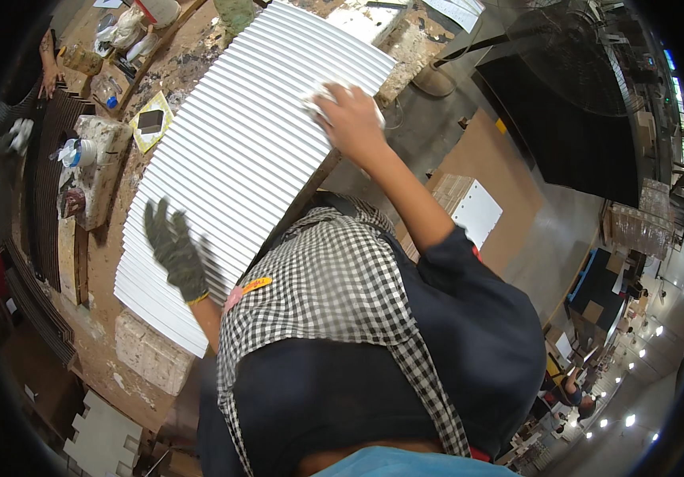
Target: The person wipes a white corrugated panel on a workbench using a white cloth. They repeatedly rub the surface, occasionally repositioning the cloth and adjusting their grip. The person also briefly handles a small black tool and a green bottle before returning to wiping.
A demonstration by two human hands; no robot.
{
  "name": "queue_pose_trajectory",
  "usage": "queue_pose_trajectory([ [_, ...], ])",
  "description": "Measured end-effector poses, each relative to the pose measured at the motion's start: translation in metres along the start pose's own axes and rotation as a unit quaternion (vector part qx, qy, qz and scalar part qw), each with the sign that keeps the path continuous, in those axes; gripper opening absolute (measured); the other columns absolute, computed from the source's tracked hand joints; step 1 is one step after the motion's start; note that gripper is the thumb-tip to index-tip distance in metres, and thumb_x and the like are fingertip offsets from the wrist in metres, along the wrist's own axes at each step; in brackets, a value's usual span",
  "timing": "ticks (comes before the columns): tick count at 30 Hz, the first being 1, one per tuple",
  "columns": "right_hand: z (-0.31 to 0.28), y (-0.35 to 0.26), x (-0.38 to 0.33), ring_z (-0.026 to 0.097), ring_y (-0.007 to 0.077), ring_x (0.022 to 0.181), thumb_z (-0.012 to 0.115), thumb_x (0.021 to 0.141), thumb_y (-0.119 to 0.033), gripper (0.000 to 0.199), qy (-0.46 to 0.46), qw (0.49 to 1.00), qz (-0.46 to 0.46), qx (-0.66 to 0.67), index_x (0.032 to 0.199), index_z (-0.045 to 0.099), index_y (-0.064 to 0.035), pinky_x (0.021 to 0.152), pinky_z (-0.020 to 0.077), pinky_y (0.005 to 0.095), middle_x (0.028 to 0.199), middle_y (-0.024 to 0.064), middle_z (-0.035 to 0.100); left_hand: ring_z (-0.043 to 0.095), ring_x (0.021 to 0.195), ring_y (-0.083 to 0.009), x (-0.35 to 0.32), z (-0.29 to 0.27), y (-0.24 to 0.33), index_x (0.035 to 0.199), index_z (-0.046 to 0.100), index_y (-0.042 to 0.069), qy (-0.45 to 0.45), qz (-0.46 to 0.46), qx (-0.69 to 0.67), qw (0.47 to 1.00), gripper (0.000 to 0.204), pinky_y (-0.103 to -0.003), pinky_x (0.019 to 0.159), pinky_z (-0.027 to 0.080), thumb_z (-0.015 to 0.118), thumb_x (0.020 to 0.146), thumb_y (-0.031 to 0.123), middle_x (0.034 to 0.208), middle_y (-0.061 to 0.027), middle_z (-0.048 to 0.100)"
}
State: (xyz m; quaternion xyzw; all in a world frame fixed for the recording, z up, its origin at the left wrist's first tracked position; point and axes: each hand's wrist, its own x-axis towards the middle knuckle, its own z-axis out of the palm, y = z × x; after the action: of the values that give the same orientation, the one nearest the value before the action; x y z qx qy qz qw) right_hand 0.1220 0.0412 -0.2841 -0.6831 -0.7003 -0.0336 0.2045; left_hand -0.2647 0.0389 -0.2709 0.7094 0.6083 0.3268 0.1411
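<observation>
A white panel of many narrow parallel slats (239,119) lies slanting across the bench in front of me. My left hand (175,250), in a camouflage-patterned glove, is over the near left part of the panel with its fingers spread and nothing in them. Bare and farther up the panel, my right hand (351,123) presses a crumpled white cloth (308,102) onto the slats near the right edge. Most of that cloth is hidden under the palm and fingers.
A dark block (150,122) sits on yellow-edged paper left of the panel. Beyond it stands a clear bottle (79,153) on a paint-stained block. Another person's hand (50,78) rests at the far left. White boards (477,211) are stacked on the right, below a large fan (573,56).
</observation>
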Motion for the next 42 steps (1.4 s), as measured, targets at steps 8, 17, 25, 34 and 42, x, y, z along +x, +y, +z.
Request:
queue_pose_trajectory([
  [8, -0.081, 0.087, 0.005, 0.067, 0.0358, 0.100, 0.075, 0.088, -0.025, 0.023, 0.061, 0.972, 0.225, -0.001, 0.107, 0.077, -0.0117, 0.089, 0.0538, 0.0461, 0.119, 0.0150, 0.065, 0.028, 0.152, -0.0390, -0.178, -0.173, -0.227, 0.156, 0.043, 0.022, 0.048, -0.375, 0.489, 0.786, 0.067, -0.064, 0.122, 0.017, 0.036, 0.104, 0.064, 0.164, -0.0077, 0.039],
  [17, -0.080, 0.130, -0.005, 0.067, 0.0346, 0.103, 0.073, 0.087, -0.020, 0.023, -0.174, 0.956, 0.203, -0.119, 0.109, 0.079, -0.0197, 0.086, 0.0553, 0.0458, 0.113, 0.0117, 0.067, 0.041, 0.143, -0.0352, -0.227, -0.168, -0.245, 0.151, 0.049, 0.016, -0.019, -0.456, 0.518, 0.723, 0.055, -0.054, 0.117, 0.034, 0.046, 0.106, 0.048, 0.155, -0.0133, 0.046],
  [25, -0.040, 0.137, 0.016, 0.068, 0.0325, 0.101, 0.072, 0.091, -0.030, 0.021, 0.032, 0.999, 0.034, -0.021, 0.109, 0.080, -0.0240, 0.086, 0.0554, 0.0431, 0.112, 0.0110, 0.067, 0.048, 0.138, -0.0350, -0.074, -0.103, -0.161, 0.135, 0.066, 0.011, 0.100, -0.273, 0.352, 0.890, 0.044, -0.048, 0.115, 0.041, 0.051, 0.107, 0.042, 0.152, -0.0184, 0.050],
  [34, -0.079, 0.135, 0.051, 0.068, 0.0323, 0.104, 0.072, 0.092, -0.039, 0.032, -0.079, 0.977, 0.181, -0.079, 0.117, 0.077, -0.0211, 0.089, 0.0553, 0.0430, 0.116, 0.0102, 0.068, 0.038, 0.147, -0.0356, -0.052, -0.042, -0.179, 0.145, 0.057, 0.011, 0.036, -0.248, 0.282, 0.926, 0.052, -0.050, 0.123, 0.028, 0.051, 0.106, 0.045, 0.153, -0.0176, 0.050],
  [42, -0.052, 0.139, 0.039, 0.066, 0.0357, 0.099, 0.074, 0.088, -0.026, 0.020, -0.114, 0.982, 0.105, -0.111, 0.106, 0.076, -0.0191, 0.084, 0.0546, 0.0468, 0.108, 0.0093, 0.067, 0.035, 0.149, -0.0371, -0.041, -0.038, -0.139, 0.147, 0.055, 0.009, 0.018, -0.276, 0.299, 0.913, 0.057, -0.050, 0.126, 0.023, 0.046, 0.107, 0.048, 0.156, -0.0183, 0.047],
])
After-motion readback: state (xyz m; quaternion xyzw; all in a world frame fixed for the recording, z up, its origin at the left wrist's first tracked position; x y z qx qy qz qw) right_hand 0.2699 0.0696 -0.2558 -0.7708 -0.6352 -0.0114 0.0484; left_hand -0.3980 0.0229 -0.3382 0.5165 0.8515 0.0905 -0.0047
